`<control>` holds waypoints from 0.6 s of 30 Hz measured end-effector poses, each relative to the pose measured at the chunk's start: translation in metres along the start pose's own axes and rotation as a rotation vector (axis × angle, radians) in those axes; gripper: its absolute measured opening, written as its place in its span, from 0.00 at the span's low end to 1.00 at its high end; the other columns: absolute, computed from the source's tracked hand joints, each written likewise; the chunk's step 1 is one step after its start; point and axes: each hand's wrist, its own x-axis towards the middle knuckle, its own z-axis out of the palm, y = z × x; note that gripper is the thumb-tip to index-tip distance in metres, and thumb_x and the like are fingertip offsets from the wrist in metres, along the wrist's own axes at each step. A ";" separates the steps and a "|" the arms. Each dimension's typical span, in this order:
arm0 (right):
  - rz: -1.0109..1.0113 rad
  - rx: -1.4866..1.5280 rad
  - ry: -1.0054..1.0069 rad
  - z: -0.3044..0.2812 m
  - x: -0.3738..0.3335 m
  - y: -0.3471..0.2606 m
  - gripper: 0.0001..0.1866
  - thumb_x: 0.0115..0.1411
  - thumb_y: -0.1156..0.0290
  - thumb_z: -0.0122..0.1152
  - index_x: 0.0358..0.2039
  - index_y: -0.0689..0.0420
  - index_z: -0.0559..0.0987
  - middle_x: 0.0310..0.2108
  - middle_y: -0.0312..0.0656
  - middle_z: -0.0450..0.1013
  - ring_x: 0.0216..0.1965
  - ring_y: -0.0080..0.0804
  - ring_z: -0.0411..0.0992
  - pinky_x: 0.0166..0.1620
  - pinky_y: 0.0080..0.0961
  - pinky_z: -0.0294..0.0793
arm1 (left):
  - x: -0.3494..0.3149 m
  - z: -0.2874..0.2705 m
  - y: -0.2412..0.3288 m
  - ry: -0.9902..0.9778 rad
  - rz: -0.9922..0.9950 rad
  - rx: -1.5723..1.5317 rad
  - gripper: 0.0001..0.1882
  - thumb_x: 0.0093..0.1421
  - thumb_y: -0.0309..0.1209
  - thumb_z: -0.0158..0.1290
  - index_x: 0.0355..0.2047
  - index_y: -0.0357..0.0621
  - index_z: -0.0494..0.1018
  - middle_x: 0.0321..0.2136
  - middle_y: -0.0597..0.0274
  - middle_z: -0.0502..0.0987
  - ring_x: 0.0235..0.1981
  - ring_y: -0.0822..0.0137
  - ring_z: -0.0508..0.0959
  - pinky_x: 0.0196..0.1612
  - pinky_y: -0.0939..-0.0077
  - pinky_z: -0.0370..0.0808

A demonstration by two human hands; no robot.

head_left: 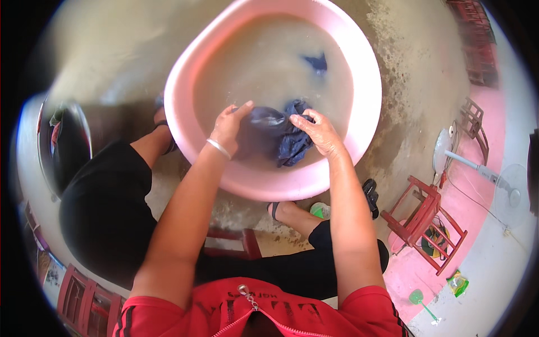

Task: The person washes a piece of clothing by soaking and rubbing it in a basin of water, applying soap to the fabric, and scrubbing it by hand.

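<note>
A large pink basin (368, 84) of cloudy greyish water stands in front of me. Over the water a wet dark blue cloth (295, 149) is stretched between my hands; its left part is smeared by motion, and I cannot tell which garment it is. My left hand (227, 129), with a pale bangle at the wrist, is closed on the cloth's left end. Bunched folds hang from my right hand (321, 135), which pinches them between thumb and fingers. Farther back, another dark blue piece of cloth (319, 63) pokes out of the water, mostly hidden below the surface.
My knees and sandalled feet flank the basin on a wet concrete floor (387, 135). To the right are a red wooden stool (421, 216), a white standing fan (477, 165) and black shoes (370, 197). A green-yellow packet (457, 283) lies lower right. Red wooden furniture (84, 303) is lower left.
</note>
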 end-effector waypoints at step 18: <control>-0.682 -0.482 0.567 0.162 -0.031 -0.058 0.16 0.59 0.62 0.53 0.20 0.59 0.76 0.19 0.54 0.73 0.25 0.56 0.73 0.30 0.46 0.73 | 0.016 -0.007 -0.020 -0.048 0.663 1.055 0.14 0.55 0.40 0.52 0.35 0.42 0.73 0.35 0.44 0.77 0.35 0.46 0.77 0.38 0.55 0.74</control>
